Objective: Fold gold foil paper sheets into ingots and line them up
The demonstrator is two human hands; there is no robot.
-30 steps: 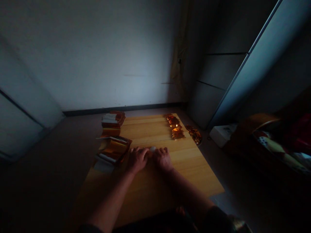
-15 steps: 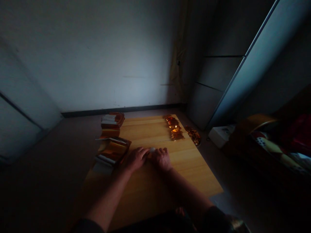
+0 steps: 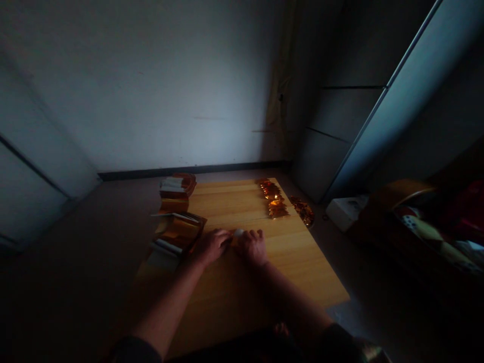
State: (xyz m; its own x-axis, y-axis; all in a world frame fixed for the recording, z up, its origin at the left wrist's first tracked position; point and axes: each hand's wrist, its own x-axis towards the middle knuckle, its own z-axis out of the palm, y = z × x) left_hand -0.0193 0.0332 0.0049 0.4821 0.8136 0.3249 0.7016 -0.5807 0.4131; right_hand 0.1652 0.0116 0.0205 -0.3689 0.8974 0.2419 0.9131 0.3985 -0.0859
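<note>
In the dim light my left hand (image 3: 215, 245) and my right hand (image 3: 254, 247) meet low over the middle of the wooden table (image 3: 295, 254). Their fingers are bent and closed around a small piece of gold foil paper (image 3: 235, 241), mostly hidden by the hands. Just beyond it, between the fingertips, shows a small whitish round thing (image 3: 238, 232) whose kind I cannot make out. Left of my left hand lies a fanned stack of gold foil paper sheets (image 3: 185, 229) with white edges. Folded shiny gold foil pieces (image 3: 275, 199) stand in a row at the far right.
More foil sheets (image 3: 174, 203) and a curled bundle (image 3: 177, 184) line the table's left edge. Beyond the right edge, a container of shiny foil pieces (image 3: 302, 210) stands low. A white box (image 3: 346, 212) sits by the cabinet (image 3: 321, 151); a wall (image 3: 181, 101) rises behind.
The view has shifted slightly, so everything sits a little further right. Both hands stay together around the foil, with only slight finger movement.
</note>
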